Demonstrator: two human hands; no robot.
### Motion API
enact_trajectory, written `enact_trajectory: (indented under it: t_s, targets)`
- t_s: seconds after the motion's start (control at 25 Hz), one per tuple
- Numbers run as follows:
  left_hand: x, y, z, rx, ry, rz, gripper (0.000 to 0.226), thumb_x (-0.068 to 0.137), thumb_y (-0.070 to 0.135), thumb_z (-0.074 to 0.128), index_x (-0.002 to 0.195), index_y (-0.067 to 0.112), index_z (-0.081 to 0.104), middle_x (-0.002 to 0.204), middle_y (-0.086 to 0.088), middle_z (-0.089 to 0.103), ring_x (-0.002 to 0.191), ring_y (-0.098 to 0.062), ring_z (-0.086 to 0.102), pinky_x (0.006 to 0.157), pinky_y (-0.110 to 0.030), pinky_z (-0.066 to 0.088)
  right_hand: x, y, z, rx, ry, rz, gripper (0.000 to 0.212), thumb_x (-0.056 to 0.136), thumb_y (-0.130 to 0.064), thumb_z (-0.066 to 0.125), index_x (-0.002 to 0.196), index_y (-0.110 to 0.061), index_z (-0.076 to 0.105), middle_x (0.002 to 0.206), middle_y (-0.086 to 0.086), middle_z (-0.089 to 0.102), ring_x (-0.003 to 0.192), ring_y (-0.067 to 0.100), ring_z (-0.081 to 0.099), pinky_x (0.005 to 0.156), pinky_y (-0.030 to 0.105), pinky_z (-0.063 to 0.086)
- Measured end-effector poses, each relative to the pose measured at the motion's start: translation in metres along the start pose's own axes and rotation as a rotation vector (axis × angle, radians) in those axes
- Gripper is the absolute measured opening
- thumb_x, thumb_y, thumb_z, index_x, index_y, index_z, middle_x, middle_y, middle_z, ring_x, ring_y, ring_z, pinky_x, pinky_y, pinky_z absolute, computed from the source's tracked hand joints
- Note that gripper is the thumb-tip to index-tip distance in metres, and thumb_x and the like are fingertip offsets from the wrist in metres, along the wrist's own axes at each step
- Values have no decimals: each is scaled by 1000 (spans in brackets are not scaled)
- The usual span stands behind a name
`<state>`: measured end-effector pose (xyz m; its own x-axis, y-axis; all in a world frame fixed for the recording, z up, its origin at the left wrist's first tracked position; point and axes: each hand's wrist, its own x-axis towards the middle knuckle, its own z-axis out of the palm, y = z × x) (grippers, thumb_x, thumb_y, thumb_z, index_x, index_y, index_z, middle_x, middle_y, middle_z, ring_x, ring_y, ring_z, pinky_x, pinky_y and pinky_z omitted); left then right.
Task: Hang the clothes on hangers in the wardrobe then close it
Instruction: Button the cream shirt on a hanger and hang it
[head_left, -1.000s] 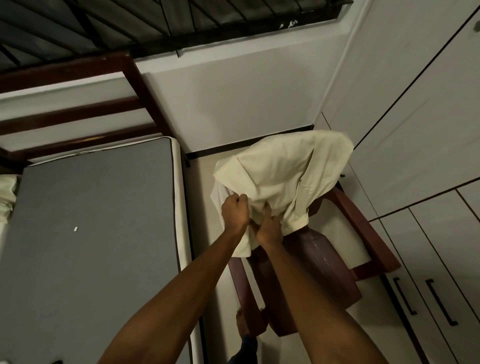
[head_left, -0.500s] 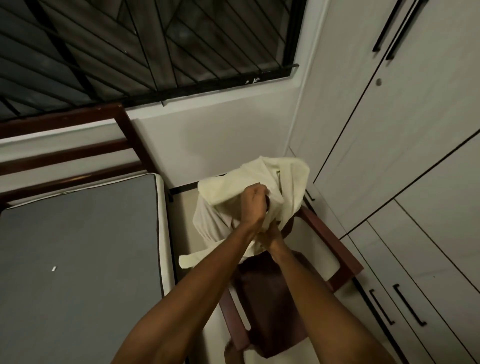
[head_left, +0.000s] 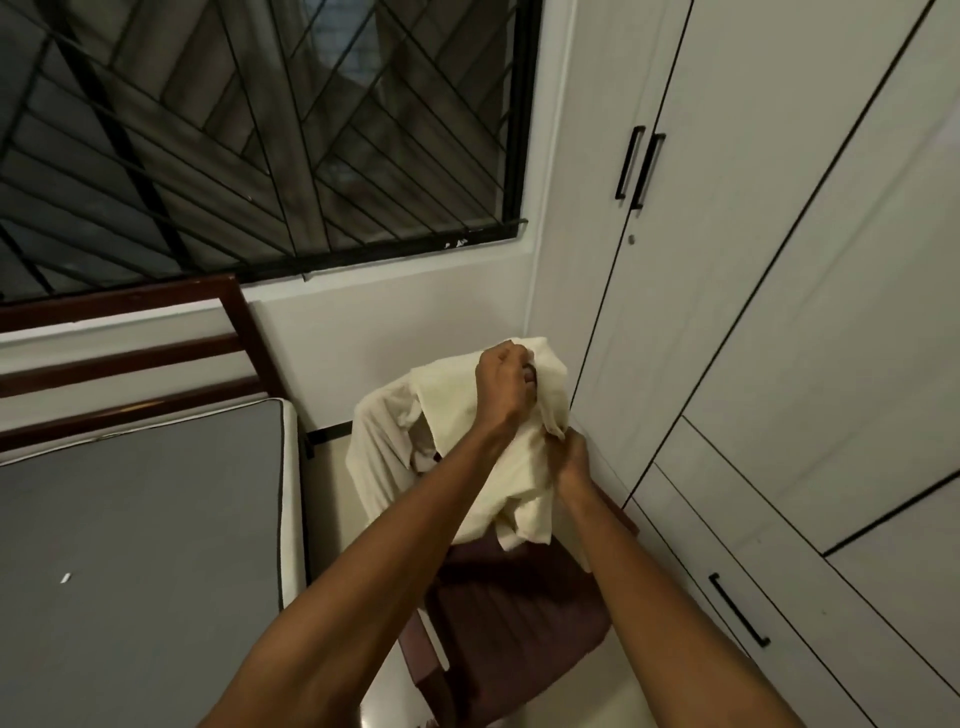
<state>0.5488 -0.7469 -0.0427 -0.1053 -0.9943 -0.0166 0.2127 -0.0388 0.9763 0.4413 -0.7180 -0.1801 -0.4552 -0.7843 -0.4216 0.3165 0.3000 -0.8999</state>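
Left hand: left hand (head_left: 503, 382) up high, fingers curled tight into the top of the cream shirt (head_left: 498, 467), gripping a bunch of cloth.
Right hand: right hand (head_left: 570, 457) lower and just to the right, fingers closed on a fold at the shirt's edge, pinching it.
Shirt: held up in the air between both hands, crumpled, hanging down over the chair (head_left: 519, 613); a paler inner part of the garment drooping to the left.
Chair: dark reddish wood, directly below the shirt, standing between the bed and the wardrobe.
Wardrobe: white wardrobe (head_left: 779, 312) on the right, doors closed, pair of black handles (head_left: 639, 166) up top, another black handle (head_left: 737, 609) on a lower drawer front.
Bed: grey mattress (head_left: 140, 545) at left with a dark wooden headboard (head_left: 124, 353) behind.
Window: window (head_left: 260, 130) with black angled bars above the bed, dark outside.
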Motion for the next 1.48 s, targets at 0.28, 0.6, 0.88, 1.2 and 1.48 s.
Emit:
enact_trajectory:
  t_s: [0.28, 0.6, 0.88, 1.2, 1.48]
  targets:
    - [-64, 39, 40, -77, -79, 119, 19, 94, 10, 48, 76, 5, 56, 67, -12, 53, 59, -23, 55, 48, -25, 49, -79, -67, -67, -163, 94, -354, 21, 97, -19, 54, 90, -5, 69, 85, 8, 70, 76, 18, 64, 68, 33, 52]
    - [-101, 26, 33, -157, -133, -79, 27, 106, 13, 42, 102, 4, 67, 96, -17, 76, 77, -31, 77, 59, -32, 58, -138, -97, -136, -137, 201, -454, 15, 86, -10, 53, 75, -10, 63, 71, 5, 57, 68, 18, 54, 62, 34, 42]
    - [-141, 24, 35, 113, -465, -26, 39, 99, 29, 62, 90, -8, 72, 86, -20, 76, 71, -34, 75, 57, -29, 52, -196, -114, -145, 45, 250, -565, 26, 81, -1, 47, 86, 0, 73, 77, 11, 64, 73, 23, 60, 66, 35, 48]
    - [-174, 29, 34, 723, -781, 314, 69, 58, 62, 92, 111, 28, 66, 103, 10, 72, 95, -7, 69, 83, -33, 59, -245, -131, -119, -200, 286, -549, 29, 79, -7, 52, 52, -19, 51, 51, -6, 48, 51, 12, 48, 57, 26, 39]
    - [-188, 27, 36, 502, -752, 275, 18, 80, 11, 74, 98, 12, 73, 95, -7, 75, 90, -22, 72, 84, -48, 56, -292, -118, -150, -236, 120, -613, 29, 82, -14, 74, 111, -13, 69, 101, 7, 71, 89, 13, 69, 78, 25, 57]
